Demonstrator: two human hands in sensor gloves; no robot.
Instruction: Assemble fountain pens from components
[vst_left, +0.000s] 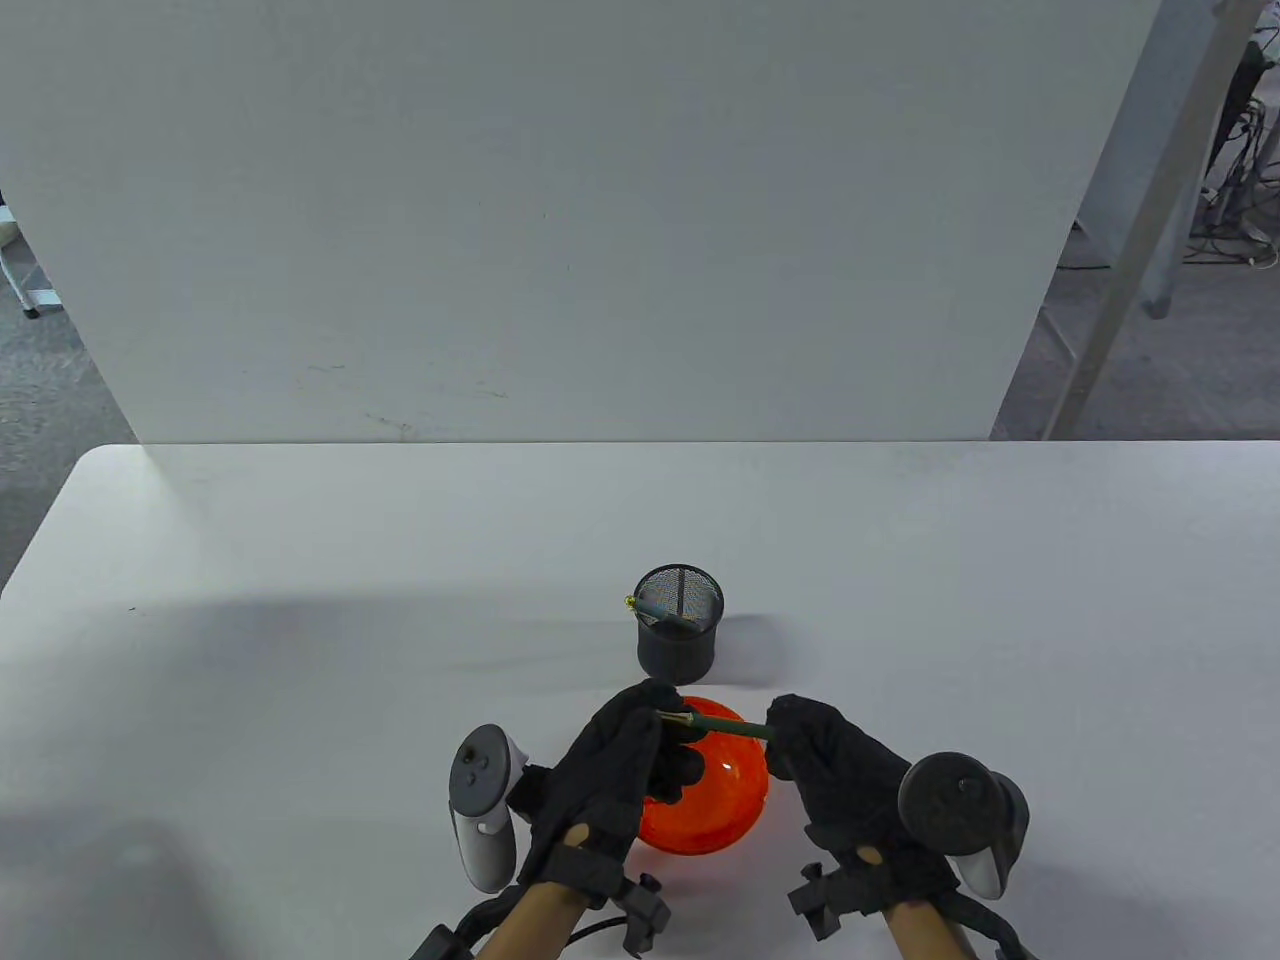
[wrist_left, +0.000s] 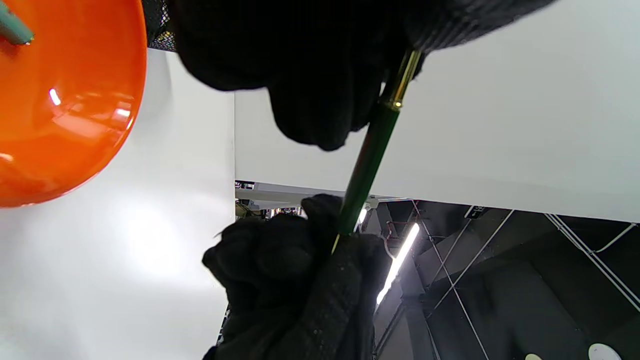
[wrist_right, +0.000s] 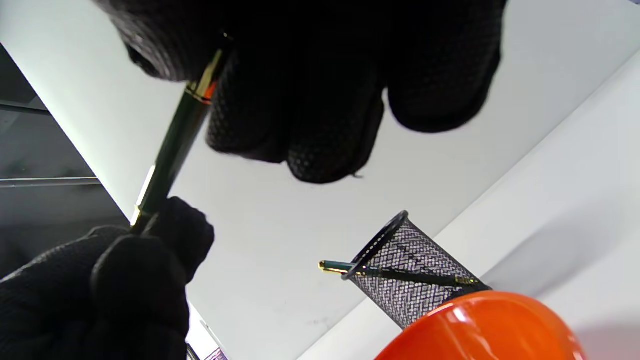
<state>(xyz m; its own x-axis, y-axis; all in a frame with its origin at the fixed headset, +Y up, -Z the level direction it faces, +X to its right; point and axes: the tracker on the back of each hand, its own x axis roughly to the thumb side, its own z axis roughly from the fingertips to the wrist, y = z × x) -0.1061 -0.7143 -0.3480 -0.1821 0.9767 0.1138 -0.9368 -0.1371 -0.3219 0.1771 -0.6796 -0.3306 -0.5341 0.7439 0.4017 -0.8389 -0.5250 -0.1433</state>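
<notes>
Green pen (vst_left: 722, 728) hangs above the orange bowl (vst_left: 712, 815), its 2 ends pinched by the left hand (vst_left: 620, 760) and the right hand (vst_left: 840, 780). Keep both halves in line while twisting, I'd say, and stay over the bowl.

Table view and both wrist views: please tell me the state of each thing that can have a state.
Green pen: held level above the orange bowl, one end in each hand.
Left hand: grips the pen's gold-ringed end.
Right hand: grips the pen's other end.
Orange bowl: on the table, under the hands.
Mesh cup: upright, one pen leaning inside.
</notes>
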